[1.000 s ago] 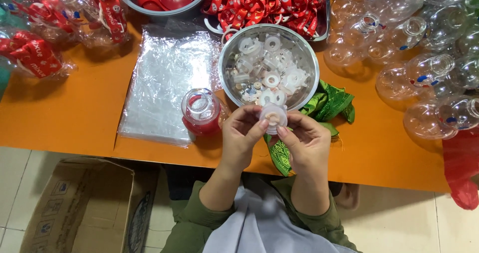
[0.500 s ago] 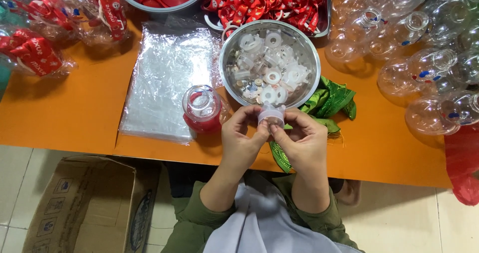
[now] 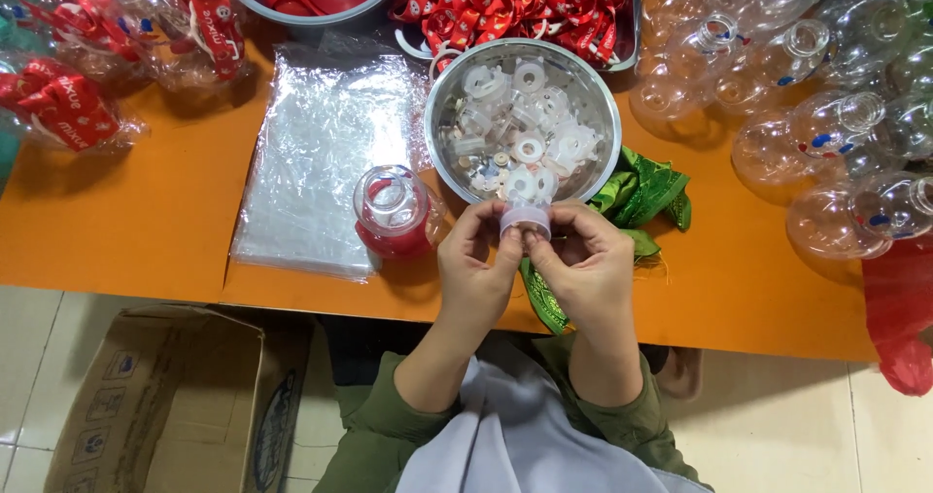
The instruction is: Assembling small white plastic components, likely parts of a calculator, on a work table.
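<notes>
Two hands in head view: left hand [image 3: 476, 264] and right hand [image 3: 586, 264], each grip clamped on small clear cap [image 3: 526, 218], held over desk [image 3: 136, 230] edge, just below steel bowl [image 3: 523, 119]. Red-bottomed bottle [image 3: 392, 211] near left hand, touching plastic sheet [image 3: 316, 158]. Green cloth [image 3: 646, 196] beside right hand.

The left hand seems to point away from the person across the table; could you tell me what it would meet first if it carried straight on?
Probably the steel bowl of white plastic parts, just beyond the small cap that the left hand holds. Height is unclear.
</notes>
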